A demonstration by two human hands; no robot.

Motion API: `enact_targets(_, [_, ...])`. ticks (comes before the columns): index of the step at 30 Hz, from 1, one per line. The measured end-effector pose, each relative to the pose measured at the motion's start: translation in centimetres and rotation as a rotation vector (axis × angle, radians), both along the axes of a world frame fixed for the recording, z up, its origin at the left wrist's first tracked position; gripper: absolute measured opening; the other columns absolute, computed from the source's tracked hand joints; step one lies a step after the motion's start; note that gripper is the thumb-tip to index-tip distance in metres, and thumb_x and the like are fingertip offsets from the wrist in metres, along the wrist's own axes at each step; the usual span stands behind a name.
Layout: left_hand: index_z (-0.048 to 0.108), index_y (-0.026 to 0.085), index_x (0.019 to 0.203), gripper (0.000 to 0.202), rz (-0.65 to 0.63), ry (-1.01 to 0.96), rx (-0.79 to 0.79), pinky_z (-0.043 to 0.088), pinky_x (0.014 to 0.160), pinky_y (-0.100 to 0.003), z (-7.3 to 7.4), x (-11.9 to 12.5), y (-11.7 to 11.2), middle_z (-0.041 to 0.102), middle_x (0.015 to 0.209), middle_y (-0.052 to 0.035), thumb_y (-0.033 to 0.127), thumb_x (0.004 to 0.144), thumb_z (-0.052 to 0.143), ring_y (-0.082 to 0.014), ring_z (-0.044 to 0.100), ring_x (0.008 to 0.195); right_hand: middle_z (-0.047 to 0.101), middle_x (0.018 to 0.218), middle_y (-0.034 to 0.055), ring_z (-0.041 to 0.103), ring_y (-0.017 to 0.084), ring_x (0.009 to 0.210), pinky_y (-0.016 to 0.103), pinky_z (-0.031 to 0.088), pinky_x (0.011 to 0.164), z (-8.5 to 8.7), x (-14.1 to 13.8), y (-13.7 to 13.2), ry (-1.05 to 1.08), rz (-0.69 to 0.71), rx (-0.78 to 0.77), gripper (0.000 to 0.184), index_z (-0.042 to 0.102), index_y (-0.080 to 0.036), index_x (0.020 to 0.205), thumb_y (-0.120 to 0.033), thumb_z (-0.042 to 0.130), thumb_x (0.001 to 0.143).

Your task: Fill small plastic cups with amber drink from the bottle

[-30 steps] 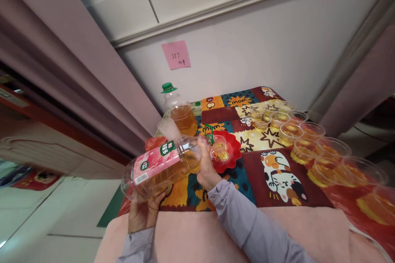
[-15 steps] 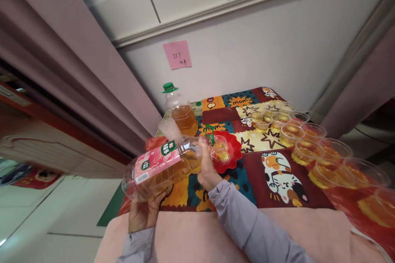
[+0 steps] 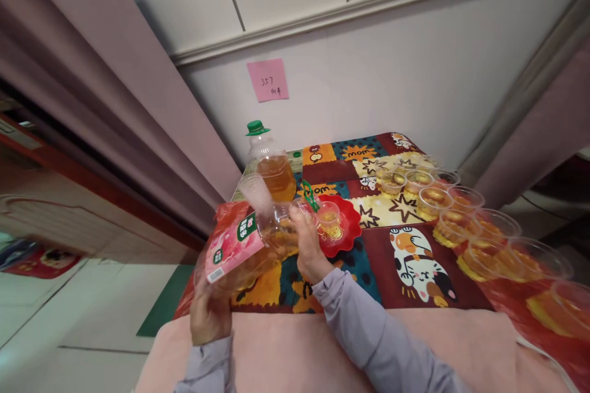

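- My right hand (image 3: 310,249) is closed around the clear bottle (image 3: 235,247) near its neck.
- My left hand (image 3: 209,316) supports the bottle from beneath, close to its base; blur covers those fingers, so I cannot tell how tightly they close.
- I see the bottle aslant above the patterned tablecloth (image 3: 378,267), its pink label facing me, neck end toward the red plate (image 3: 349,231).
- 1 small cup (image 3: 328,217) with yellow liquid stands in that plate.
- A green-capped jug (image 3: 276,177) stands behind the bottle; filled cups (image 3: 436,201) line the table's right side.
- A pink note (image 3: 268,80) (it reads 357 on my feed) hangs on the wall.
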State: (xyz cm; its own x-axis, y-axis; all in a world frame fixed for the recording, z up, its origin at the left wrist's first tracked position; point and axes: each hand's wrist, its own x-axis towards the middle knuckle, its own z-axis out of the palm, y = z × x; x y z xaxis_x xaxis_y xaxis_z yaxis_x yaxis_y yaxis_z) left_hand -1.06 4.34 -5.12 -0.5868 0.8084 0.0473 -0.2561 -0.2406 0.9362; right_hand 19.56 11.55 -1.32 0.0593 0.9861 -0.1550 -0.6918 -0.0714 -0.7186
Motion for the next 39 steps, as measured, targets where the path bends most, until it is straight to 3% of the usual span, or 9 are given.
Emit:
enact_targets(5, [0.075, 0.022, 0.130, 0.067, 0.122, 0.204, 0.118, 0.039, 0.130, -0.063, -0.9, -0.6, 0.1, 0.071, 0.148, -0.0120, 0.072, 0.085, 0.070, -0.0433, 0.055, 0.150, 0.079, 0.099, 0.0018, 0.076, 0.023, 0.097, 0.033, 0.064, 0.081, 1.3, -0.2, -0.5, -0.065, -0.047, 0.024, 0.058, 0.073, -0.023, 0.118, -0.057, 0.089, 0.074])
enact_targets(9, [0.062, 0.022, 0.149, 0.113, 0.193, 0.828, 0.205, 0.035, 0.131, -0.067, -1.6, -1.2, -0.9, 0.063, 0.158, -0.0155, 0.073, 0.054, 0.096, -0.0500, 0.054, 0.149, 0.081, 0.097, 0.0036, 0.076, 0.025, 0.095, 0.039, 0.063, 0.088, 2.6, -1.1, -1.4, -0.148, -0.001, 0.052, 0.051, 0.074, -0.022, 0.105, -0.054, 0.093, 0.071])
enact_targets(12, [0.057, 0.024, 0.157, 0.124, 0.237, 1.143, 0.138, 0.036, 0.130, -0.070, -1.7, -1.3, -1.6, 0.060, 0.161, -0.0159, 0.071, 0.051, 0.100, -0.0513, 0.055, 0.147, 0.082, 0.109, 0.0058, 0.077, 0.030, 0.105, 0.047, 0.063, 0.098, 3.8, -1.5, -2.8, -0.180, 0.077, 0.141, 0.053, 0.073, -0.024, 0.108, -0.056, 0.093, 0.072])
enact_targets(17, [0.054, 0.025, 0.161, 0.114, 0.298, 1.102, 0.068, 0.042, 0.126, -0.069, -1.9, -1.6, -1.7, 0.063, 0.157, -0.0155, 0.072, 0.064, 0.094, -0.0477, 0.061, 0.141, 0.078, 0.132, 0.0028, 0.074, 0.031, 0.124, 0.053, 0.057, 0.114, 5.4, -1.5, -4.5, -0.126, 0.198, 0.322, 0.068, 0.064, -0.034, 0.135, -0.052, 0.093, 0.077])
enact_targets(22, [0.056, 0.020, 0.158, 0.113, 0.254, 1.051, 0.096, 0.043, 0.124, -0.067, -1.9, -2.0, -1.6, 0.064, 0.154, -0.0207, 0.065, 0.063, 0.097, -0.0469, 0.061, 0.140, 0.074, 0.140, 0.0071, 0.068, 0.032, 0.133, 0.056, 0.050, 0.121, 4.7, -1.7, -4.7, -0.226, 0.168, 0.357, 0.071, 0.063, -0.030, 0.136, -0.051, 0.095, 0.077])
enact_targets(27, [0.051, 0.021, 0.162, 0.114, 0.212, 1.041, 0.091, 0.043, 0.125, -0.064, -1.7, -2.1, -2.0, 0.061, 0.158, -0.0206, 0.061, 0.066, 0.098, -0.0446, 0.059, 0.144, 0.069, 0.147, 0.0078, 0.066, 0.030, 0.137, 0.052, 0.049, 0.122, 4.7, -1.3, -4.7, -0.332, 0.236, 0.471, 0.066, 0.061, -0.029, 0.142, -0.056, 0.086, 0.087])
enact_targets(32, [0.055, 0.026, 0.159, 0.112, 0.184, 0.956, 0.075, 0.039, 0.128, -0.063, -2.2, -2.2, -2.0, 0.061, 0.160, -0.0173, 0.060, 0.062, 0.099, -0.0437, 0.057, 0.146, 0.072, 0.146, 0.0103, 0.066, 0.035, 0.136, 0.054, 0.052, 0.117, 5.3, 3.1, -3.8, -0.788, 0.399, 0.623, 0.076, 0.066, -0.027, 0.143, -0.059, 0.093, 0.079])
enact_targets(35, [0.056, 0.026, 0.158, 0.111, 0.200, 0.945, 0.119, 0.038, 0.129, -0.062, -2.4, -2.1, -1.8, 0.060, 0.160, -0.0177, 0.061, 0.062, 0.099, -0.0433, 0.056, 0.149, 0.073, 0.144, 0.0135, 0.067, 0.039, 0.135, 0.056, 0.050, 0.118, 5.4, 7.6, -1.8, -1.245, 0.293, 0.596, 0.078, 0.072, -0.025, 0.137, -0.057, 0.098, 0.071])
enact_targets(39, [0.055, 0.023, 0.158, 0.110, 0.228, 0.953, 0.114, 0.041, 0.127, -0.062, -2.4, -2.2, -1.6, 0.062, 0.158, -0.0191, 0.062, 0.064, 0.098, -0.0423, 0.058, 0.147, 0.072, 0.147, 0.0166, 0.070, 0.034, 0.134, 0.046, 0.053, 0.115, 5.8, 13.0, 1.6, -1.839, 0.208, 0.405, 0.069, 0.067, -0.021, 0.148, -0.047, 0.087, 0.088])
